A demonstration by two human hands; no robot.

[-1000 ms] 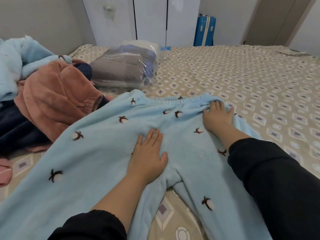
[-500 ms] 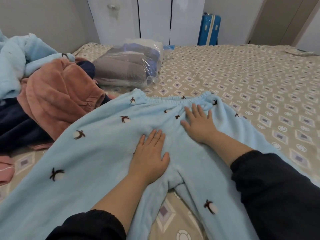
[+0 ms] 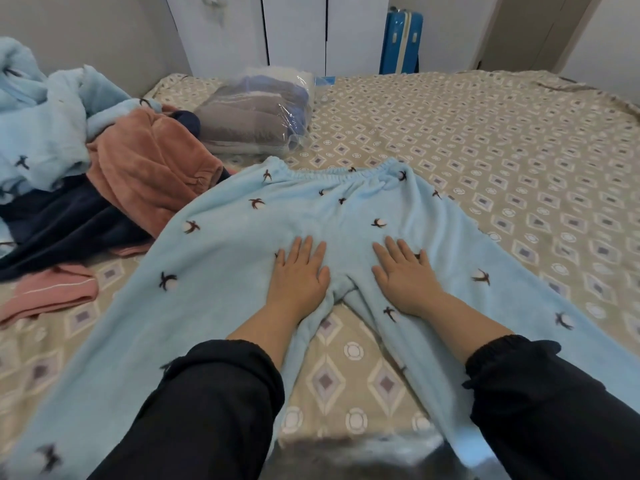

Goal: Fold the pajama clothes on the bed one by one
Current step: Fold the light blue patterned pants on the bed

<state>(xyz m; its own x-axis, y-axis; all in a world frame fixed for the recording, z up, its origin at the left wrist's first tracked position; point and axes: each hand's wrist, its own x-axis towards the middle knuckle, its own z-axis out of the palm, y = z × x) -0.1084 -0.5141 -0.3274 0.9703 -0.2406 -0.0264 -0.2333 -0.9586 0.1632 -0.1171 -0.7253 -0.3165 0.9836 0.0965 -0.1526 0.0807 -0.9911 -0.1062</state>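
Note:
Light blue fleece pajama pants with small dark bird marks lie spread flat on the bed, waistband away from me, legs splayed toward me. My left hand rests palm down, fingers apart, on the left leg just beside the crotch. My right hand lies flat the same way on the right leg. Neither hand grips the cloth. At the left is a heap of unfolded pajamas: a light blue top, a rust-orange piece, a dark navy piece and a pink piece.
A clear plastic bag of folded clothes sits behind the waistband. The patterned bed sheet stretches bare to the right. White wardrobe doors and a blue suitcase stand beyond the far edge. A wall runs along the left.
My right hand has slid from the waistband's right end down toward me, level with my left hand beside the crotch. The right leg now lies flatter and wider.

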